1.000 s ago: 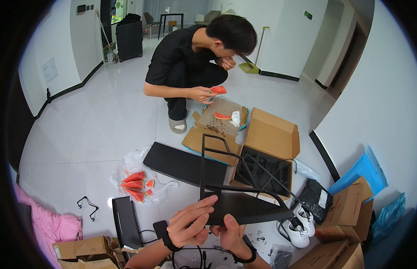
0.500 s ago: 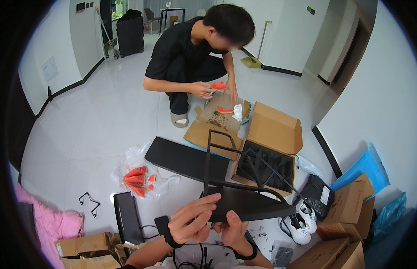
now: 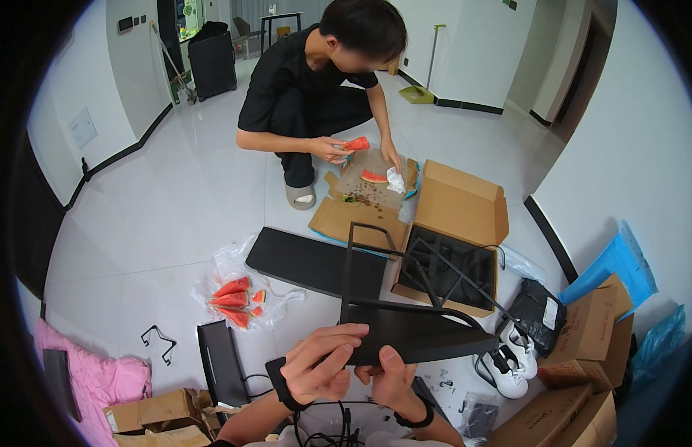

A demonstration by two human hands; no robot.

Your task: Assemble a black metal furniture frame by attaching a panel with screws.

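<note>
A black shelf board with a black metal tube frame attached is held up in front of me, tilted. My left hand is closed at the board's near left corner, its fingers bent and the index fingertip against the edge. The thumb of that hand is mostly hidden. My right hand grips the near edge, thumb up against the board and the other fingers curled below. Beyond it, a longer black board lies flat on the floor.
Across from me a person squats with a watermelon slice over flattened cardboard. An open cardboard box is at right, near white shoes. Watermelon pieces rest on a plastic bag; small hardware lies near my right arm.
My hands keep nearly the same hold on the board. The other person's free hand now touches the crumpled white tissue, which has shifted slightly. The whole view has moved a little.
</note>
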